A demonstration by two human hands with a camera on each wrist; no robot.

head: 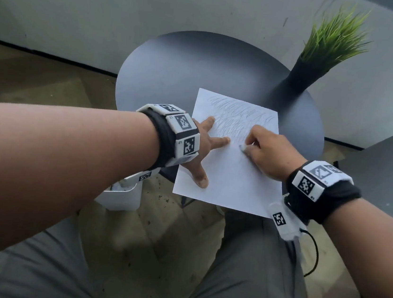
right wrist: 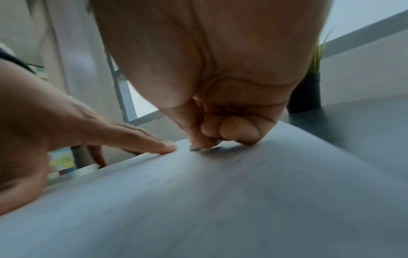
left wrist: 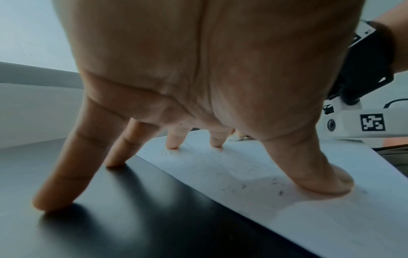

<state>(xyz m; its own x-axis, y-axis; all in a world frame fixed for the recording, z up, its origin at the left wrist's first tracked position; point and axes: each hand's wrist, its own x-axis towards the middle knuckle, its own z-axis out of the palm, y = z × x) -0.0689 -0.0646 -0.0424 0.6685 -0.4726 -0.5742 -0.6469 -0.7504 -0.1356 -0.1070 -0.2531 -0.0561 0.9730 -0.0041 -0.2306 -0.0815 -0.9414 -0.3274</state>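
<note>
A white sheet of paper (head: 231,178) with grey pencil scribbles on its far half lies on a round dark table (head: 175,72), its near edge hanging past the rim. My left hand (head: 205,150) is spread with straight fingers. Its thumb (left wrist: 326,183) and two fingertips press the paper (left wrist: 243,174), and the other two fingertips rest on the table (left wrist: 132,218). My right hand (head: 269,155) is curled, pinching a small pale eraser (head: 242,148) whose tip touches the sheet below the scribbles. The right wrist view shows the eraser (right wrist: 195,148) on the paper (right wrist: 220,200) beside a left finger (right wrist: 154,144).
A black vase (head: 300,77) of green grass (head: 332,41) stands at the table's far right edge. A white bin (head: 122,196) sits on the floor under the table's left side. Another grey surface (head: 390,172) lies to the right. Small dark crumbs (left wrist: 276,185) dot the paper near my thumb.
</note>
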